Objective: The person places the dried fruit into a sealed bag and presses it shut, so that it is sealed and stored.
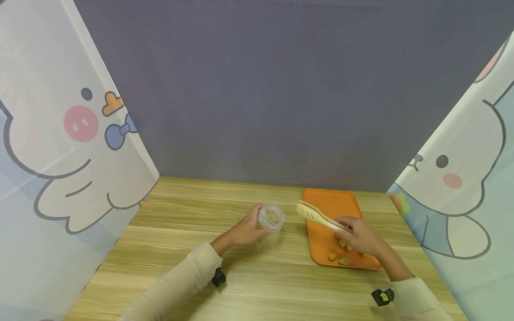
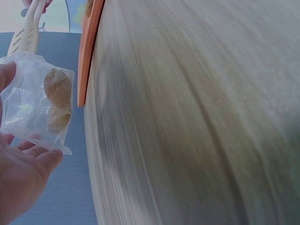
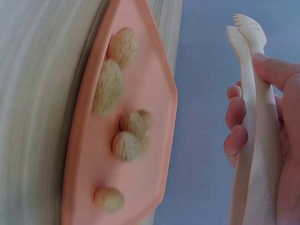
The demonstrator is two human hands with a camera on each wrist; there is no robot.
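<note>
My left hand holds a clear plastic bag above the table, its mouth spread between thumb and fingers. Through the bag's side, the left wrist view shows two brown walnuts. Cream plastic tongs with slotted tips are gripped in my right hand over the orange tray. Their tips point left toward the bag, a short gap from it, and I see nothing between them. Several tan walnuts lie on the tray below my right hand, mostly at its near end.
The wood-grain table spreads out around the tray and under both arms. A grey panel rises along the back edge. Printed cartoon panels stand at the left and right sides.
</note>
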